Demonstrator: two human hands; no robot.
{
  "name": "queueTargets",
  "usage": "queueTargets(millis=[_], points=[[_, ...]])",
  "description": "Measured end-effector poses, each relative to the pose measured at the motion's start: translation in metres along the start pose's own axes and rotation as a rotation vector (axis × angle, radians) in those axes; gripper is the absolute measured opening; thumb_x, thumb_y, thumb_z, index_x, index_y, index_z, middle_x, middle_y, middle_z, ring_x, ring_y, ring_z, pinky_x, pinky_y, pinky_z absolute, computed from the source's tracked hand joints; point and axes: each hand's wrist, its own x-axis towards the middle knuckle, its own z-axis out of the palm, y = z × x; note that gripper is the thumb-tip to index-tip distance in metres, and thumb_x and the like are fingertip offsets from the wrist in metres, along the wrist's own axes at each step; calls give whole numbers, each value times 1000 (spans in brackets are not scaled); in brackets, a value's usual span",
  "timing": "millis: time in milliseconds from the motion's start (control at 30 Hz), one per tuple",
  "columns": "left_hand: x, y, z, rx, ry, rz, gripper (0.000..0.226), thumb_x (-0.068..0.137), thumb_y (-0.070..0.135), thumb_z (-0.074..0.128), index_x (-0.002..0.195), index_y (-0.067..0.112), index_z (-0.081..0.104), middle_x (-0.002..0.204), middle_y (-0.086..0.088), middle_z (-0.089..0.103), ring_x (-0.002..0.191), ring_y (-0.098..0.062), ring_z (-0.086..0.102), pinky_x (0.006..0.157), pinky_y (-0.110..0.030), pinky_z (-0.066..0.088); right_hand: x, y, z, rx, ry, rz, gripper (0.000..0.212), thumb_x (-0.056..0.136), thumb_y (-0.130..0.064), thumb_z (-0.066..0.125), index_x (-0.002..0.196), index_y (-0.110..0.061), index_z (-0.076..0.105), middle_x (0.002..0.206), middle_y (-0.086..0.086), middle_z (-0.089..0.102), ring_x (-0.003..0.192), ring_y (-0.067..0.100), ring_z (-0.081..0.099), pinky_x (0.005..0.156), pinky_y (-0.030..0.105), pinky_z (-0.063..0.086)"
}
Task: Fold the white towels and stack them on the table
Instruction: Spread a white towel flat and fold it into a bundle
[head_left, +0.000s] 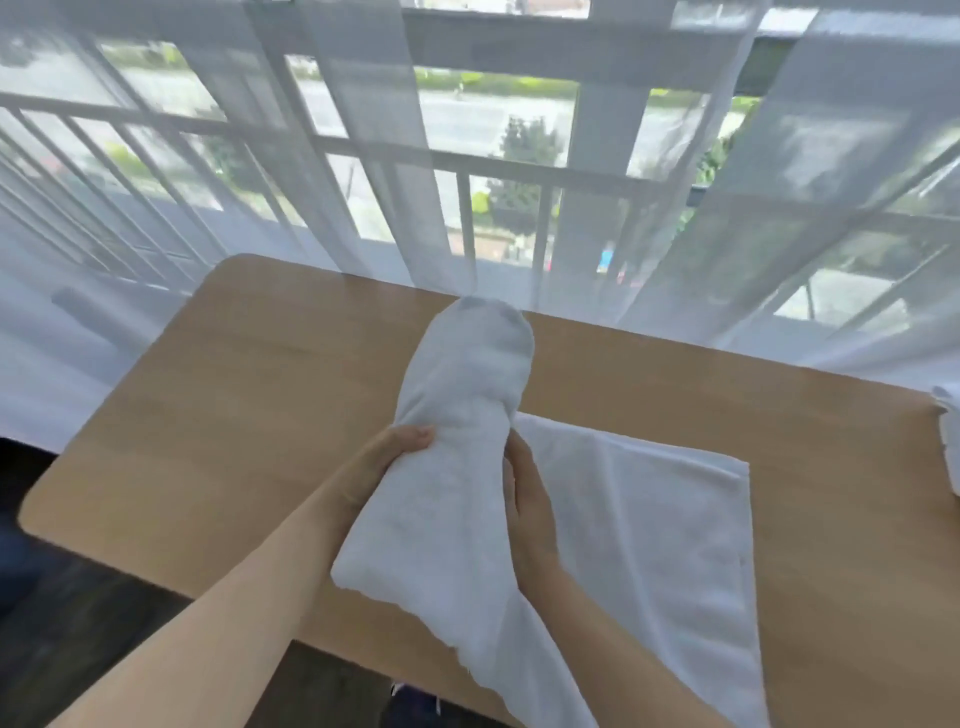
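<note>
Towels number three: one (457, 467) gripped by both hands (392, 457) (527, 506), one (649, 519) flat, one (948, 441) at table (208, 415) edge.

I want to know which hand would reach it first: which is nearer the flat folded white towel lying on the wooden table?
Right. The right hand lies against the flat folded white towel; the left hand sits across the bunched white towel, farther away.

There was only one view, from a camera on the person's head. It looked forward and down, from close above the wooden table (208, 395). It faced the far edge, where a thin curtain (363, 171) hung. The picture was a bit blurry, maybe from head movement.
</note>
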Motion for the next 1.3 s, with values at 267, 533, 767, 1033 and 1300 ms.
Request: queueTargets(millis=[267, 533, 767, 1033, 1300], points=[[13, 17, -114, 334, 7, 117, 56, 75, 27, 89, 125, 32, 64, 121, -4, 72, 109, -30, 70, 82, -39, 60, 0, 8, 90, -201, 7, 51, 59, 94, -75, 22, 149, -52, 28, 141, -29, 48, 132, -2, 44, 109, 37, 38], [25, 38, -185, 937, 348, 254, 60, 59, 57, 89, 107, 54, 53, 98, 26, 68, 86, 4, 66, 73, -26, 52, 13, 28, 128, -861, -82, 183, 70, 93, -73, 12, 154, -47, -12, 167, -6, -11, 152, 25, -17, 119, 51, -16], [39, 44, -256, 1185, 607, 315, 70, 73, 46, 85, 132, 27, 52, 118, 8, 62, 108, -21, 61, 84, -35, 48, 30, 55, 126, -1118, -78, 195, 69, 94, -72, 10, 146, -48, -29, 163, -7, -29, 149, 22, -30, 119, 49, -19], [69, 42, -284, 1192, 711, 136, 106, 66, 63, 82, 149, 18, 35, 151, -2, 42, 140, -31, 35, 114, -46, 29, 60, 61, 96, -1209, -119, 153, 73, 87, -77, 2, 148, -50, -28, 160, -11, -32, 145, 16, -36, 117, 45, -24], [90, 49, -269, 1118, 680, -31, 84, 59, 75, 79, 120, 23, 52, 114, 4, 66, 109, -28, 63, 94, -45, 49, 86, 60, 57, -1265, -231, 134, 75, 82, -81, 2, 144, -54, -30, 158, -15, -36, 143, 11, -39, 117, 44, -24]])
